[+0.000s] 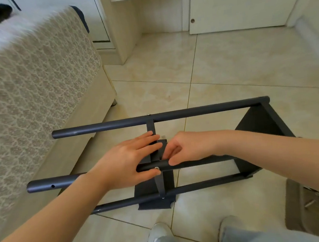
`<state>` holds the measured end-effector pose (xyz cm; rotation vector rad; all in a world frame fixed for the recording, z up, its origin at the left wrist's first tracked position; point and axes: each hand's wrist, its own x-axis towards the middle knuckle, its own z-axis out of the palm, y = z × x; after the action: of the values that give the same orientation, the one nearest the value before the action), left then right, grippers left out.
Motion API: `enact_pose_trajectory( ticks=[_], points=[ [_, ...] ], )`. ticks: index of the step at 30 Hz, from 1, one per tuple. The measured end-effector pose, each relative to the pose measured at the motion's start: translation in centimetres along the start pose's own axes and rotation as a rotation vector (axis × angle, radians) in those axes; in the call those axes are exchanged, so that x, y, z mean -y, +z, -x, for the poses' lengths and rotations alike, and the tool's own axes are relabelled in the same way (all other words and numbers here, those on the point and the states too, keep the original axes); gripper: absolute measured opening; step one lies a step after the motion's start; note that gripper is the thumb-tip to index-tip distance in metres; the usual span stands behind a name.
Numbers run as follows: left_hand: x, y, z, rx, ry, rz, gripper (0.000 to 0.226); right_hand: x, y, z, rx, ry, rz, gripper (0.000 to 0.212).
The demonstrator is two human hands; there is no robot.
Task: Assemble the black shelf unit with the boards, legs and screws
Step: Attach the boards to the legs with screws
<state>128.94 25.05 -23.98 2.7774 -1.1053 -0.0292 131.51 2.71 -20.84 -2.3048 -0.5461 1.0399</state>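
On my feed the black shelf unit (259,129) lay on its side on the tiled floor (227,66), just beside the bed (35,73) along the floor's left edge. Its legs ran level from left to right, with the end board at their right ends. The far leg (107,126) was raised, the near upper leg (50,184) sat under both hands, and a lower leg (208,186) was down by the floor. The middle board (150,126) stood on edge between them. The left hand (127,162) rested on the near upper leg where it crossed that board, fingers (147,141) straight and released across the board, thumb along the leg just below a screw (156,168) set in it. The right hand (187,145) met it from the other side, fingers curled in at the joint and thumb tip pressed on the leg. I could not tell whether they were grasping anything. Two pale shoes (158,232) stood at the floor's near edge, and a brown sheet (295,205) with small metal pieces lay at the right.
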Motion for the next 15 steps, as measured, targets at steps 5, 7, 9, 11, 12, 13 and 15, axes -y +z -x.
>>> enact_pose_trajectory(
  ticks=[5,7,9,11,12,13,15],
  points=[
    [-3.1,-0.1,1.7,-0.165,-0.191,0.016,0.047,0.2,1.9,1.4,-0.174,-0.019,0.125,0.031],
    [-4.6,0.1,2.6,-0.215,-0.236,0.089,0.031,0.3,2.5,1.8,-0.233,-0.029,0.158,0.031],
    [-5.5,0.3,3.6,-0.256,-0.293,0.166,0.026,0.4,3.0,2.1,-0.273,-0.035,0.178,0.029],
    [-6.0,0.5,4.7,-0.320,-0.365,0.236,0.026,0.3,3.1,2.3,-0.296,-0.037,0.205,0.027],
    [-6.3,0.5,5.2,-0.366,-0.409,0.273,0.026,0.3,3.1,2.5,-0.304,-0.036,0.217,0.027],
    [-6.7,0.5,5.6,-0.421,-0.461,0.328,0.025,0.2,3.2,2.6,-0.308,-0.034,0.224,0.027],
    [-7.6,0.4,6.2,-0.494,-0.631,0.507,0.016,0.0,3.2,2.8,-0.317,-0.038,0.227,0.028]
  ],
)
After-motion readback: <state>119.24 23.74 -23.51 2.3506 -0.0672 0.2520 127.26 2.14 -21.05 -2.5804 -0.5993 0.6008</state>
